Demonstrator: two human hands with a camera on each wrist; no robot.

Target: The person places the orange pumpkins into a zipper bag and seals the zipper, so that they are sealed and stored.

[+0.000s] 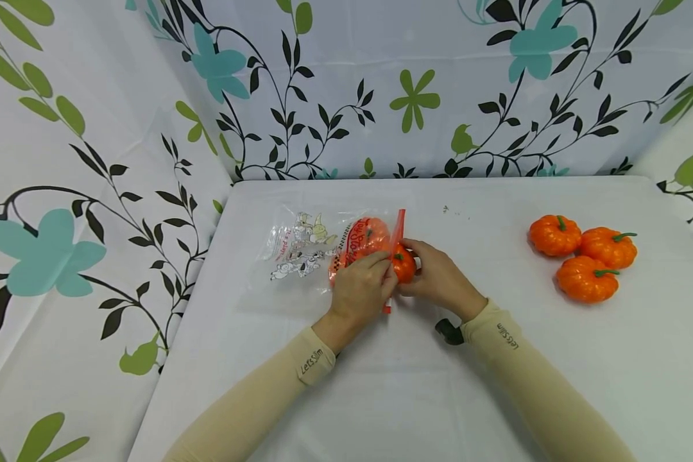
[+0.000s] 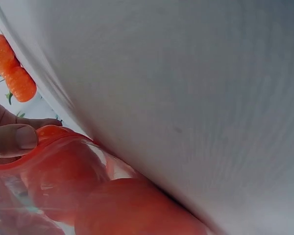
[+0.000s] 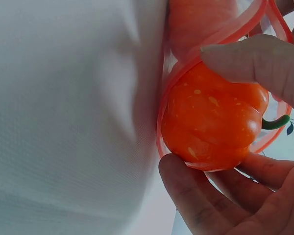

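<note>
A clear plastic zip bag (image 1: pixel 300 247) with red lettering, cartoon prints and a red-edged mouth lies mid-table. Inside it, orange toy pumpkins (image 2: pixel 132 210) show through the plastic. My left hand (image 1: pixel 360 285) pinches the bag's red rim (image 2: pixel 71 134) at the mouth. My right hand (image 1: pixel 439 276) holds a glossy orange toy pumpkin (image 3: pixel 213 120) with a green stem, its fingers around the lower side. That pumpkin sits partly within the open mouth, ringed by the red rim. The left hand hides part of the bag.
To the right on the white table (image 1: pixel 393 398), 3 more toy pumpkins (image 1: pixel 588 280) rest in a cluster. A patterned curtain (image 1: pixel 335 83) hangs behind the table and along its left side.
</note>
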